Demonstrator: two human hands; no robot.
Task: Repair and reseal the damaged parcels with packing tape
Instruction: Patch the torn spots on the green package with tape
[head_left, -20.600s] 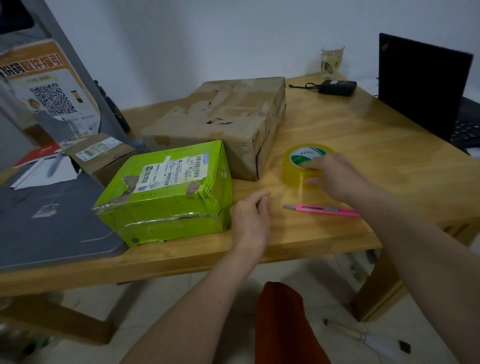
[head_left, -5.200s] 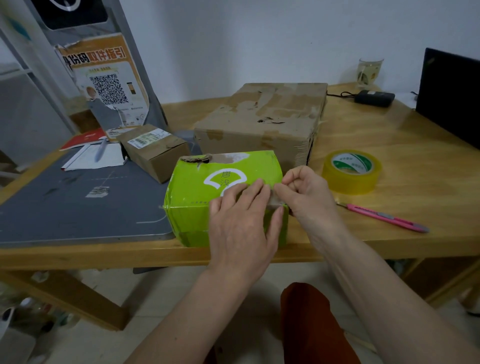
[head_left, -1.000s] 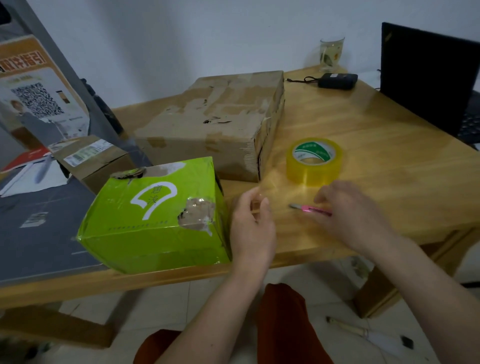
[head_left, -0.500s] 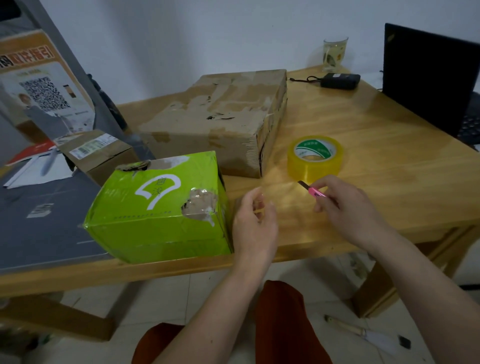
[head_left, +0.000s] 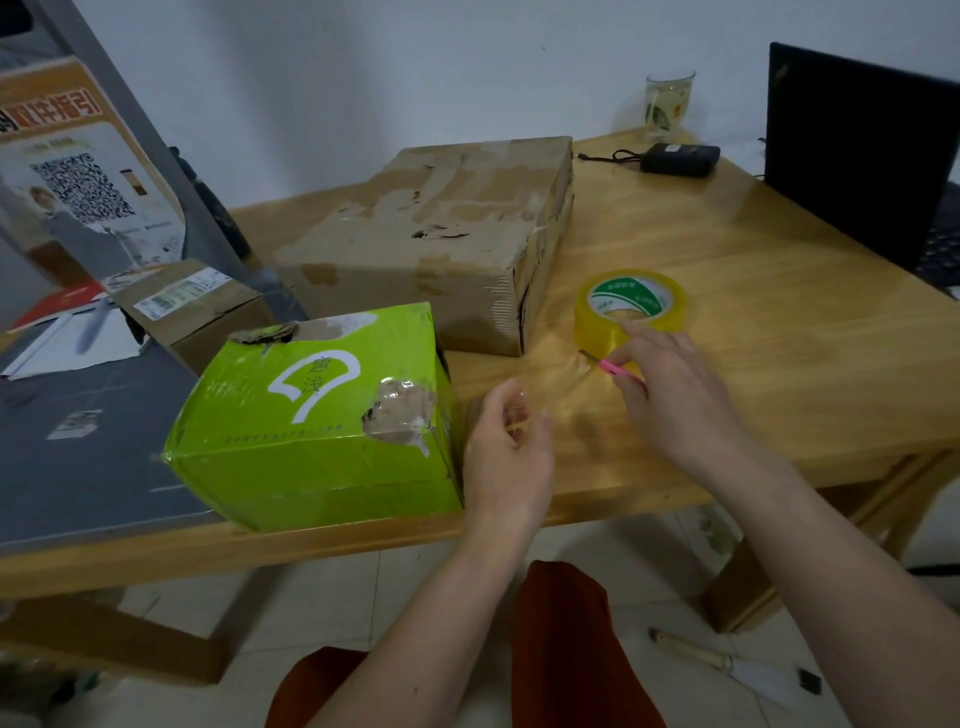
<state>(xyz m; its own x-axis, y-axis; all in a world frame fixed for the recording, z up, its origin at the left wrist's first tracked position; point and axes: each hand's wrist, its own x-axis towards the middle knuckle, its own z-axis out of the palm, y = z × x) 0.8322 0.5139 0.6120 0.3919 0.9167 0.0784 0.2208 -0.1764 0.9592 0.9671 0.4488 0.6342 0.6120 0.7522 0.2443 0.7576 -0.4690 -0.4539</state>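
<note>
A green parcel (head_left: 317, 415) with a torn, taped patch on its top sits at the table's front edge. My left hand (head_left: 506, 452) is just right of it and pinches the free end of a clear tape strip (head_left: 558, 382). The strip stretches back to the yellow tape roll (head_left: 631, 306). My right hand (head_left: 675, 395) grips a pink utility knife (head_left: 605, 365), its blade against the strip near the roll. A large worn brown carton (head_left: 441, 234) stands behind the green parcel.
A small brown box (head_left: 192, 306) lies on a grey mat (head_left: 78, 457) at the left. A laptop (head_left: 857, 150), a black adapter (head_left: 678, 158) and a glass (head_left: 669, 104) occupy the far right. A leaning signboard (head_left: 78, 171) stands at the left.
My right hand picked the pink knife off the table and brought its blade up to the tape strip. My left hand stayed beside the green parcel, holding the strip's end.
</note>
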